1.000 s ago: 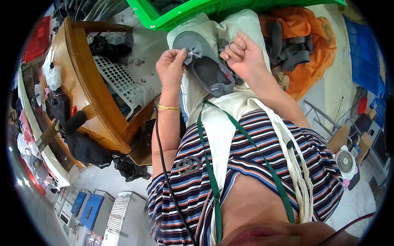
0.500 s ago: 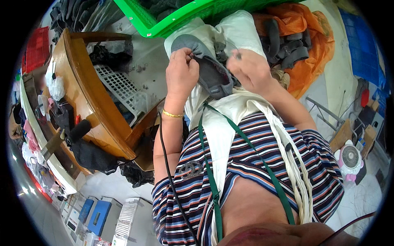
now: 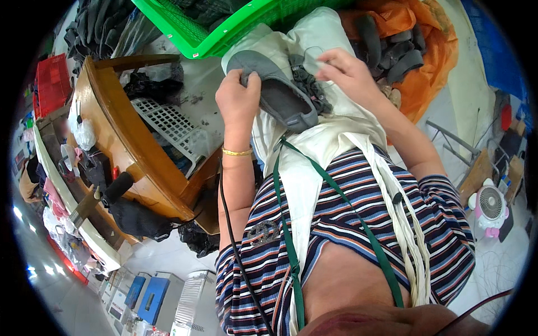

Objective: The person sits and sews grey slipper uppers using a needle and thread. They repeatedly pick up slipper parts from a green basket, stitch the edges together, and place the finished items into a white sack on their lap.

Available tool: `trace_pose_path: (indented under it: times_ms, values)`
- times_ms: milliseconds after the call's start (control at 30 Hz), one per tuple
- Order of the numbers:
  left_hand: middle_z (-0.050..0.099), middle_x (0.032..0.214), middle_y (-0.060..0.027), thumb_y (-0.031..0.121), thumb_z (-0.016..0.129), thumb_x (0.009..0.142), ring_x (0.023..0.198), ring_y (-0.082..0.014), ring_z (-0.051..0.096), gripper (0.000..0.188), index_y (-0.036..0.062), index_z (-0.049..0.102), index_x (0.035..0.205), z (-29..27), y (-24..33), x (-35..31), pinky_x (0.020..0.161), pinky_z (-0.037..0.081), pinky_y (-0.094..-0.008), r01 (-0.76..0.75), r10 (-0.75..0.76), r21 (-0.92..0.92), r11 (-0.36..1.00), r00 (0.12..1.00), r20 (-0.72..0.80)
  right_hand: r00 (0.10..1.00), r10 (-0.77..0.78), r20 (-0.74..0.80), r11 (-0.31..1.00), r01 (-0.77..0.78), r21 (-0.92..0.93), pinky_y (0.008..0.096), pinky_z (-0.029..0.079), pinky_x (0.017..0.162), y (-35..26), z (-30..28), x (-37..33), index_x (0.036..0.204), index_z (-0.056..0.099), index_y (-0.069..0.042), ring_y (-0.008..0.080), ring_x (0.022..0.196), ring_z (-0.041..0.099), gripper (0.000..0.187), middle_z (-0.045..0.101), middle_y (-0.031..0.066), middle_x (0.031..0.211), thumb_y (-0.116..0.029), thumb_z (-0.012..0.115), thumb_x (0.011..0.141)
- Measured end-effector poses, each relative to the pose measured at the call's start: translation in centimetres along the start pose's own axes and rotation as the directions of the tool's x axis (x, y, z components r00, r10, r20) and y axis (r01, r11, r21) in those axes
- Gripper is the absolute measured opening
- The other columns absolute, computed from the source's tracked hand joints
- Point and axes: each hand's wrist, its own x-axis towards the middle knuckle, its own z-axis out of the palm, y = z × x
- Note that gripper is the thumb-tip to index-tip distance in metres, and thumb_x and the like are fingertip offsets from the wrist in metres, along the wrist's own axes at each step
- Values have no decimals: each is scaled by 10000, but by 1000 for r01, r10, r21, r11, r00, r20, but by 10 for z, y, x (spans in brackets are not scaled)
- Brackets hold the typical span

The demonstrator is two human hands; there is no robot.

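Note:
A grey slip-on shoe point(image 3: 283, 92) lies across my lap, toe toward the far left, its dark opening facing up. My left hand point(image 3: 239, 101) is closed on the shoe's left side, thumb and fingers pinching the edge near the toe. To the right of the shoe, my right hand point(image 3: 353, 73) is raised above the lap with its fingers drawn together. At its fingertips shows a pale, see-through rounded shape point(image 3: 312, 58), too unclear to name. Crumpled dark grey scraps point(image 3: 309, 88) rest on the white apron point(image 3: 358, 120) between shoe and right hand.
A green plastic crate point(image 3: 210, 47) with dark items stands beyond my knees. At the far right, an orange sack point(image 3: 434, 73) holds dark grey pieces. A curved wooden stool or frame point(image 3: 120, 145) and white perforated basket point(image 3: 168, 120) are on the left. A small fan point(image 3: 489, 206) stands right.
My right hand has moved away from the shoe's opening, up and slightly right, uncovering the dark scraps. My left hand still grips the shoe, its hold shifted slightly left.

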Motion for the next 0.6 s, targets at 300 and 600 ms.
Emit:
trace_pose_path:
  times_ms: [300, 600]
  values:
    - [658, 689, -23, 135, 728, 847, 577, -61, 577, 199, -48, 690, 913, -3, -9, -6, 555, 479, -228, 300, -262, -486, 821, 954, 146, 961, 76, 267, 982, -25, -187, 293, 485, 554, -15, 69, 37, 1030, 641, -46, 121, 565, 607, 173, 645, 66, 648, -193, 589, 955]
    - [671, 757, -26, 122, 732, 871, 569, -60, 588, 186, -44, 688, 943, 1, -15, -9, 517, 485, -198, 268, -226, -467, 843, 963, 145, 960, -93, 265, 917, 187, -353, 342, 493, 587, -4, 71, 40, 973, 638, -17, 225, 590, 639, 147, 666, 137, 711, -116, 580, 881]
